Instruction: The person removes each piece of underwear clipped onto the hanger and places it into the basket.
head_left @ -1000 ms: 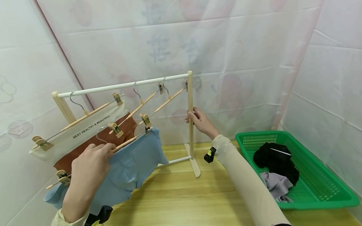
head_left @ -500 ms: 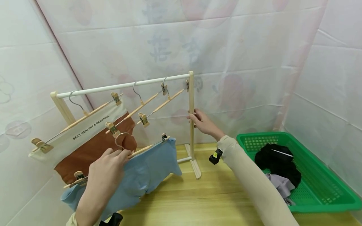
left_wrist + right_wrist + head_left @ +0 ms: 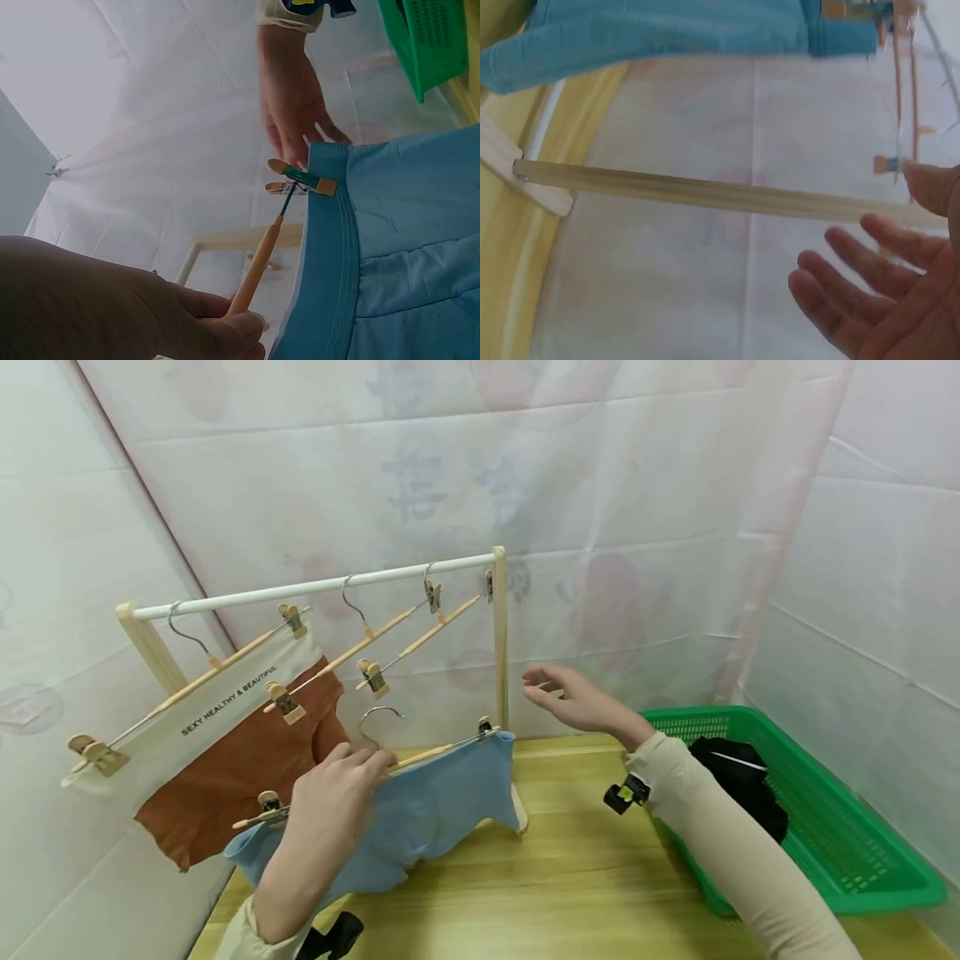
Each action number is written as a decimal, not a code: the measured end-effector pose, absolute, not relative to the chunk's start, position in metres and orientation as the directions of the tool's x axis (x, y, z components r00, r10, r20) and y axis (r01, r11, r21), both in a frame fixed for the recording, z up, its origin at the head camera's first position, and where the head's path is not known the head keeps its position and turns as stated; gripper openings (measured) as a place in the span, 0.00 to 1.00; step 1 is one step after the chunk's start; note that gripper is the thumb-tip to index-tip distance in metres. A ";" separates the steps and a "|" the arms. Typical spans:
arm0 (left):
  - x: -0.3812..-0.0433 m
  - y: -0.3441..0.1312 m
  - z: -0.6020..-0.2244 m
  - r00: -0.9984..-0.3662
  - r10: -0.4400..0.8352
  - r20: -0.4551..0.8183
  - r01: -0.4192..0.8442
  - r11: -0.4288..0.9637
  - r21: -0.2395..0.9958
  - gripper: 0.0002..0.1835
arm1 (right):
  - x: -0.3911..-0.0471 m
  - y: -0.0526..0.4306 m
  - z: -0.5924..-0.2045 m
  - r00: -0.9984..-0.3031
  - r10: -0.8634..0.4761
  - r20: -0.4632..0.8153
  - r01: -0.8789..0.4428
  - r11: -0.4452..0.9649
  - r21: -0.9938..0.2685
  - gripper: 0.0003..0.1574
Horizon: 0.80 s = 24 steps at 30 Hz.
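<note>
My left hand (image 3: pixel 330 789) grips the wooden bar of a clip hanger (image 3: pixel 431 750) that carries light blue underwear (image 3: pixel 420 806), held in front of the small drying rack (image 3: pixel 500 635). In the left wrist view my fingers (image 3: pixel 217 319) pinch the hanger's bar (image 3: pixel 259 262), and its clip (image 3: pixel 300 178) bites the blue waistband (image 3: pixel 326 240). My right hand (image 3: pixel 573 697) hovers open just right of the rack's post, touching nothing. The right wrist view shows its spread fingers (image 3: pixel 855 296) near the post (image 3: pixel 705 191).
On the rack's white rail (image 3: pixel 300 587) hang a hanger with white underwear (image 3: pixel 217 697), a rust-brown garment (image 3: pixel 247 768) and two bare clip hangers (image 3: pixel 405 631). A green basket (image 3: pixel 825 835) with dark clothes (image 3: pixel 742 777) stands at the right on the wooden table (image 3: pixel 570 893).
My right hand has let go of the rack's post and moved right. My left hand carried the hanger with the blue underwear rightward and lower, off the rail.
</note>
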<state>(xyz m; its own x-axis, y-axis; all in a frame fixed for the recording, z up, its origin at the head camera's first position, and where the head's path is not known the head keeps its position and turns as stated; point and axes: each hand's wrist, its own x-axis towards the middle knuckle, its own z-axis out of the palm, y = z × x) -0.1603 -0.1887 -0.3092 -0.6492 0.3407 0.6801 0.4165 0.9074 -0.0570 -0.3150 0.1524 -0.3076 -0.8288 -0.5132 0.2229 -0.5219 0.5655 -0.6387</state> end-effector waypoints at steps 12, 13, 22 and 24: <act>-0.179 -0.154 -0.315 -0.640 0.423 0.641 0.510 0.858 -0.057 0.13 | -0.254 0.166 -0.294 -0.734 -0.620 0.278 -0.654 0.535 -0.534 0.25; -0.180 -0.152 -0.315 -0.637 0.428 0.641 0.516 0.854 -0.058 0.13 | -0.251 0.167 -0.295 -0.730 -0.625 0.276 -0.658 0.534 -0.531 0.26; -0.186 -0.134 -0.316 -0.634 0.457 0.624 0.548 0.835 -0.055 0.13 | -0.239 0.174 -0.308 -0.760 -0.606 0.233 -0.613 0.552 -0.565 0.26; -0.186 -0.132 -0.316 -0.634 0.460 0.621 0.550 0.833 -0.056 0.13 | -0.238 0.175 -0.311 -0.770 -0.595 0.231 -0.598 0.547 -0.585 0.22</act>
